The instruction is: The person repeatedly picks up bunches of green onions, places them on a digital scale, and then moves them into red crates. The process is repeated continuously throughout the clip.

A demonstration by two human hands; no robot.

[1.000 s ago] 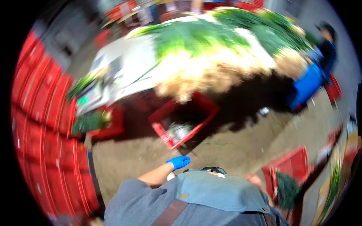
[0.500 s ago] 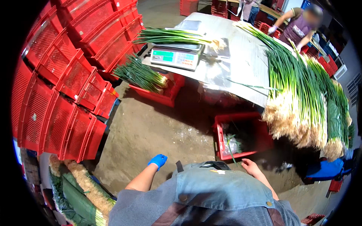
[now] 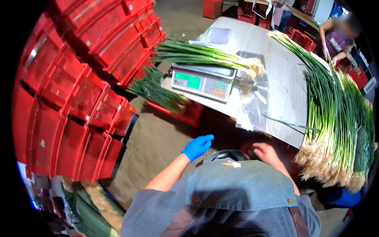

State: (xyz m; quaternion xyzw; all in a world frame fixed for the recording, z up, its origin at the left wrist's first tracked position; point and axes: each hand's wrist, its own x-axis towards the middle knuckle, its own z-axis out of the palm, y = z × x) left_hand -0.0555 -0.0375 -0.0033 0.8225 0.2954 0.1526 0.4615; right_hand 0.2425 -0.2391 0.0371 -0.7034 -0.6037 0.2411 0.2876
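Hovering nearer the table (image 3: 286, 85) than before, left hand (image 3: 197, 147) and right hand (image 3: 267, 153) both unclenched, empty

My blue-gloved left hand (image 3: 197, 148) and bare right hand (image 3: 267, 154), both loosely uncurled, are positioned before the table (image 3: 286, 91). Green onions (image 3: 201, 53) lie across the scale (image 3: 202, 85). Red crates (image 3: 85, 81) stand stacked leftward.

The head-worn fisheye camera looks down, close above the hands (image 3: 197, 147), facing the near edge of the desk (image 3: 282, 106).
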